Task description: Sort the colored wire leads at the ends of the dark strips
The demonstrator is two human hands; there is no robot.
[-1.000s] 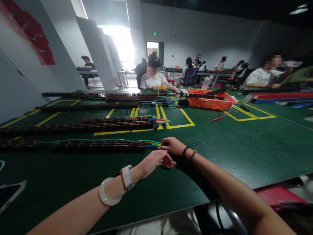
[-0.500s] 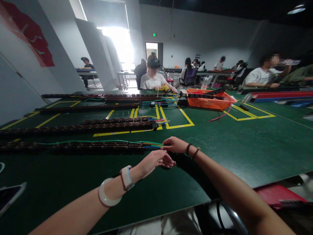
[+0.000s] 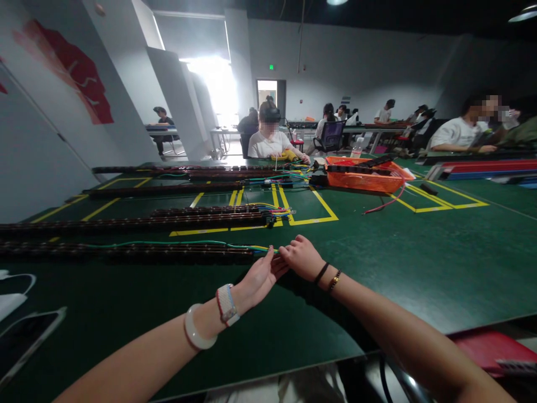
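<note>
Green, yellow and blue wires (image 3: pixel 260 248) come out of the right end of a long dark bar bundle (image 3: pixel 168 253) lying across the table. Around these wires, close to the bar's end, my left hand (image 3: pixel 259 280) is closed with its thumb on top and fingers beneath. My right hand (image 3: pixel 302 258) is just to the right, its fingers closed on the same wires and touching the left fingers. The wire tips are hidden by my hands. A long green wire (image 3: pixel 146 242) runs along the top of the bar.
More bar bundles (image 3: pixel 210 221) with loose coloured wires lie farther back on the green table (image 3: pixel 398 268), near yellow tape outlines. An orange basket (image 3: pixel 364 180) holds dark parts. A phone (image 3: pixel 29 341) lies at the left edge. A co-worker (image 3: pixel 268 140) sits opposite.
My left hand has moved up to the wires and closed around them. My right hand stays at the wire ends, its fingers more curled. The view has shifted slightly.
</note>
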